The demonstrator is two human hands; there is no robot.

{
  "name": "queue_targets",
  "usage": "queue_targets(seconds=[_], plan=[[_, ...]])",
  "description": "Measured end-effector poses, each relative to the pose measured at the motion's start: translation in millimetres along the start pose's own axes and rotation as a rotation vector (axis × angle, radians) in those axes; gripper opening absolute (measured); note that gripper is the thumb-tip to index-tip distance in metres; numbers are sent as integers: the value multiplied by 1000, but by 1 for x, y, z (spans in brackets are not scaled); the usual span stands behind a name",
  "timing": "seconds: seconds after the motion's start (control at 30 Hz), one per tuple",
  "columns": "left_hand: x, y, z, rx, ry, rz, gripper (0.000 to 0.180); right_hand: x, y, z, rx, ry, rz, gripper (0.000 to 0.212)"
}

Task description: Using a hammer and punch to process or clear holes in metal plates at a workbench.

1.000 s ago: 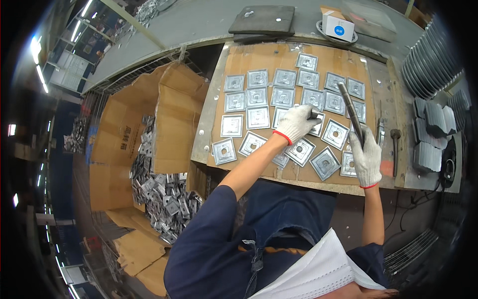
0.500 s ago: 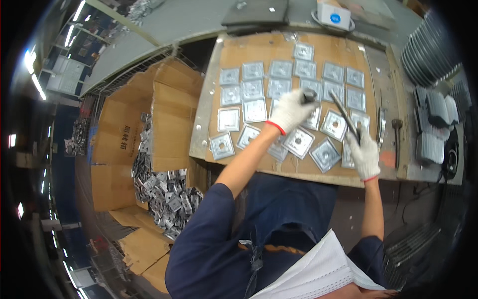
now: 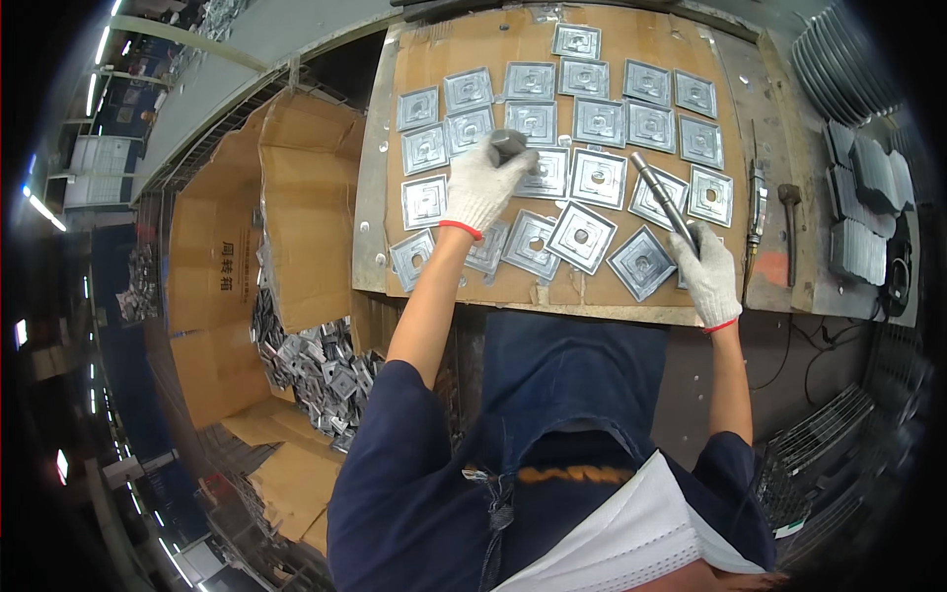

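Observation:
Rows of square grey metal plates with a hole in the middle, such as one plate (image 3: 583, 237) near the front, lie on a cardboard sheet (image 3: 582, 291). My left hand (image 3: 476, 189), in a white glove with a red cuff, is above the plates left of centre. Its fingers are closed on a dark grey rounded piece (image 3: 508, 146) whose kind I cannot make out. My right hand (image 3: 710, 279), gloved alike, grips the lower end of a slim metal rod (image 3: 661, 197). The rod slants up and left over the plates at the right.
A hammer (image 3: 789, 232) lies right of the sheet, beside a long thin tool (image 3: 756, 217). Stacked grey metal parts (image 3: 858, 247) and a stack of round ribbed parts (image 3: 846, 64) stand farther right. At left, a cardboard-lined bin (image 3: 306, 217) holds many small metal pieces (image 3: 330, 380).
My left hand has moved left across the plates with the dark piece. My right hand still grips the rod over the right side. The whole view has shifted, so the table sits higher.

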State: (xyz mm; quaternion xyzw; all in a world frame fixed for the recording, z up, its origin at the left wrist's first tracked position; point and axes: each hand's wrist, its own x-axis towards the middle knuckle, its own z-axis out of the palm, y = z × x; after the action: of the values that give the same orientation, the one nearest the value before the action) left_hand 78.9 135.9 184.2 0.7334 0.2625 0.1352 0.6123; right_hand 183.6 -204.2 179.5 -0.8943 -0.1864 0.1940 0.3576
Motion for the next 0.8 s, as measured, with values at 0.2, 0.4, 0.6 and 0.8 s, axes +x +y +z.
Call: queue_targets(seconds=[0.2, 0.4, 0.6, 0.8], plan=[[6, -7, 11, 345, -45, 35, 38, -3, -20, 13, 12, -115, -23, 50], [8, -6, 7, 466, -90, 87, 39, -2, -22, 12, 15, -114, -31, 50], [8, -12, 13, 502, -60, 45, 32, 7, -49, 6, -84, -124, -101, 49], [10, -14, 9, 537, -120, -14, 39, 19, -125, 1, -15, 2, -359, 39]])
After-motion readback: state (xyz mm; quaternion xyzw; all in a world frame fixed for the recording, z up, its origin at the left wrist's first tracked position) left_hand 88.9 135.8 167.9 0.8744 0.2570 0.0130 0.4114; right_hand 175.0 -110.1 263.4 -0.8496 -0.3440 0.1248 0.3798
